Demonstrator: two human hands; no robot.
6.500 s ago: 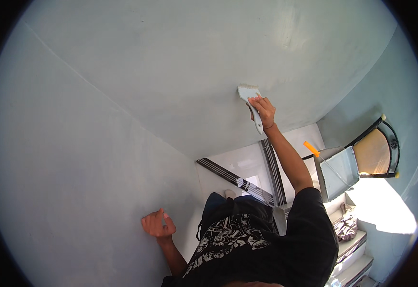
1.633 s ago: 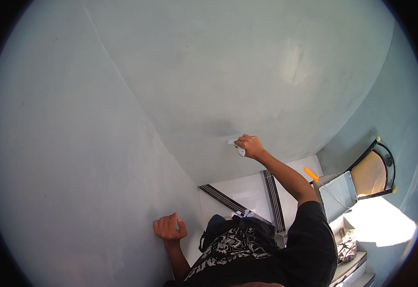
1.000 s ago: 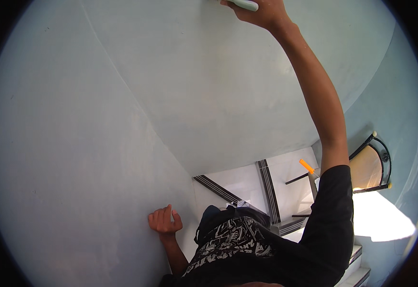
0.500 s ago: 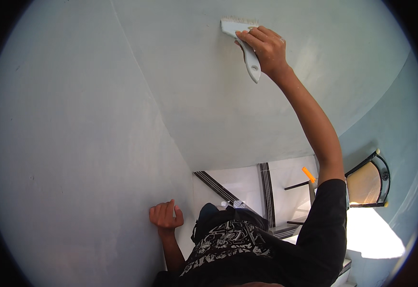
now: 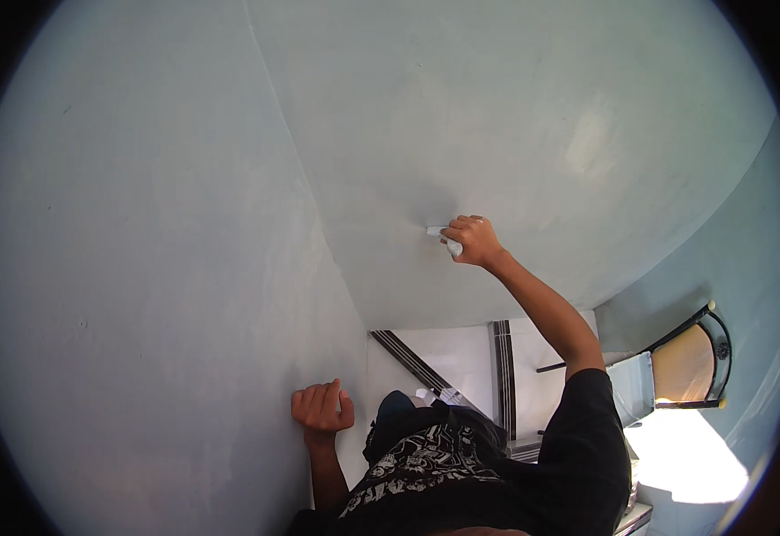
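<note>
My right hand (image 5: 476, 241) is wrapped around the pale handle of a wide brush (image 5: 453, 247), low on the grey-green wall (image 5: 426, 134) in front of me. The bristles are not visible from here, and much of the handle lies under my fingers. On the other side, my left hand (image 5: 321, 408) is curled into a loose fist beside the left wall (image 5: 158, 295). Nothing shows in that fist; whether it touches the wall I cannot tell.
A black-framed chair with a tan back (image 5: 687, 362) stands at the right, with a pale blue thing (image 5: 633, 388) on its seat. White floor tiles (image 5: 435, 348) with dark striped bands lie below. A bright sunlit patch (image 5: 689, 456) is near the chair.
My right hand has come down the wall with the brush, from high up to lower and nearer. The left fist has barely moved. The orange handle by the chair is out of sight now.
</note>
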